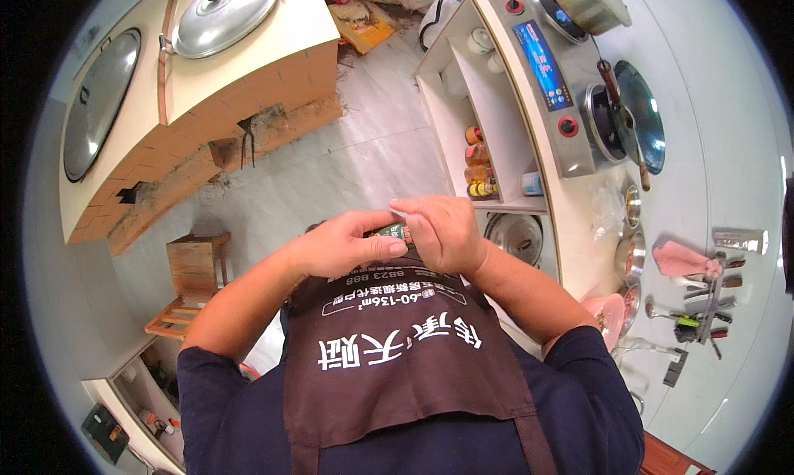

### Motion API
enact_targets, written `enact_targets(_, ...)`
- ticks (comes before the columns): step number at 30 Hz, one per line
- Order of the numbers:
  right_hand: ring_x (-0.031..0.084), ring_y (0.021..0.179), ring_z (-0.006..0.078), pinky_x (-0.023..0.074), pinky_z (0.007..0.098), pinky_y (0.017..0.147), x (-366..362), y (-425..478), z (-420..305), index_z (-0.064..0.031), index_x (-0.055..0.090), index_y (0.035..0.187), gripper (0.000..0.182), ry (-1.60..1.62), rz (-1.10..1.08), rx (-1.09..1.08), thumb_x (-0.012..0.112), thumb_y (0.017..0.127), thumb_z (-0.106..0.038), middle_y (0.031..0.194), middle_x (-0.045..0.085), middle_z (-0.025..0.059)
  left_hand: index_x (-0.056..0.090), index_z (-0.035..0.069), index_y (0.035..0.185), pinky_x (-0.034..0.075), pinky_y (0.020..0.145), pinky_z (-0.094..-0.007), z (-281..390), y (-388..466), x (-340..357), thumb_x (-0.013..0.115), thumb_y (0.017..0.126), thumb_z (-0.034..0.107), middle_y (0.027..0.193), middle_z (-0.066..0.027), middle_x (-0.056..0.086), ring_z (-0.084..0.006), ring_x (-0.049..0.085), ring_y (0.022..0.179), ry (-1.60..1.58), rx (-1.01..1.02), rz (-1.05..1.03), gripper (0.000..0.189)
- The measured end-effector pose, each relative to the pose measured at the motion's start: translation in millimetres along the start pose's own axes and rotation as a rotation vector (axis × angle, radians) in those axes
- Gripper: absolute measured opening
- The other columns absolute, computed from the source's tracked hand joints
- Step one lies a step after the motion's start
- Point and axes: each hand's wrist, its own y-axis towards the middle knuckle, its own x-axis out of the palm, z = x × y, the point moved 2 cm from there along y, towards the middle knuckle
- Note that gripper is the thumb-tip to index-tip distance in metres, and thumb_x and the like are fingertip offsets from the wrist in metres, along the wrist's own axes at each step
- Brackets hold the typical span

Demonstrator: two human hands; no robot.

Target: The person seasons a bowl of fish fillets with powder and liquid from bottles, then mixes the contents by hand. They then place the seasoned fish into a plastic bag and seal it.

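Observation:
In front of my apron (403,376), which bears white writing, both hands meet around a small dark green packet or container (392,232) with writing on it. My left hand (344,242) holds it, thumb on the near side and fingers mostly hidden behind. My right hand (450,233) is closed at the item's right end, its thumb pressed along that end. A thin pale edge shows between the fingers of the two hands. Most of the item is covered, so its full shape cannot be told.
A counter at the right bears a gas stove (546,84), a pressure cooker (589,7), a wok (645,118) and steel bowls (631,258). Bottles (477,162) stand on the shelf below. A brick stove (217,109) with lidded pans and a wooden chair (195,270) are at the left.

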Motion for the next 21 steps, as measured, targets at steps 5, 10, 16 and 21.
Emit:
enact_targets(5,0.067,0.063,0.0254,0.0535,0.0367,0.058,35.5,-2.1,43.7,0.0028,0.067,0.103,0.026,0.224,-0.029,0.65,0.051,0.105,-0.018,0.079,0.068,0.0138,0.063,0.002,0.129,0.052,0.075,-0.0397,6.2,21.6,-18.8,0.074,0.089,0.023,0.104,-0.0138,0.063,-0.0301,0.064,0.093,1.02,0.462,0.456,0.047)
enact_targets(10,0.053,0.06,0.0119,0.0443,0.0306,0.055,63.4,-4.2,119.0,-0.0033,0.067,0.093,0.042,1.09,-0.064,1.418,0.048,0.109,-0.036,0.072,0.06,0.0043,0.067,0.005,0.123,0.048,0.072,-0.0388,-3.1,64.5,-59.8,0.067,0.087,0.018,0.099,-0.0089,0.059,-0.0262,0.058,0.089,1.428,0.645,0.61,0.039)
enact_targets(16,0.065,0.061,0.0245,0.0547,0.0389,0.059,85.1,28.6,192.4,-0.001,0.067,0.099,0.028,0.437,-0.022,0.821,0.054,0.107,-0.024,0.078,0.068,0.0102,0.066,0.003,0.124,0.051,0.071,-0.0332,-15.7,110.3,-117.6,0.073,0.096,0.03,0.107,-0.0109,0.065,-0.0189,0.064,0.087,0.101,0.142,0.489,0.039)
enact_targets(21,0.068,0.067,0.0366,0.0563,0.0427,0.063,70.6,78.2,242.3,-0.0013,0.067,0.096,0.016,0.388,-0.274,0.251,0.058,0.101,-0.014,0.079,0.068,0.0153,0.065,-0.004,0.121,0.054,0.086,-0.0365,-38.7,138.3,-154.7,0.076,0.095,0.018,0.105,-0.01,0.07,-0.0213,0.067,0.093,-0.532,-0.157,0.314,0.036)
